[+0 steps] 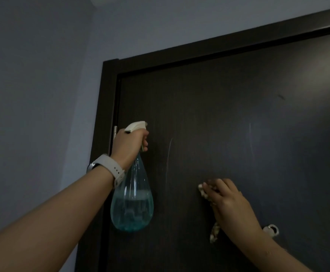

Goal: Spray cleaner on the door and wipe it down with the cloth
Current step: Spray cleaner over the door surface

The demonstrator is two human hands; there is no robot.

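A dark brown door [229,114] fills the right of the view, with faint wet streaks on it. My left hand [129,143] grips the neck of a clear spray bottle [132,205] with blue liquid and a white nozzle aimed at the door, fingers curled round the trigger. My right hand [227,201] presses a light patterned cloth [203,192] flat against the door, lower and to the right of the bottle. Most of the cloth is hidden under the hand; one end hangs below the wrist.
The dark door frame [105,114] runs up the left and across the top. A metal hinge [115,132] shows just behind my left hand. A grey wall [38,95] lies left of the frame. A pale fitting [271,229] sticks out on the door by my right wrist.
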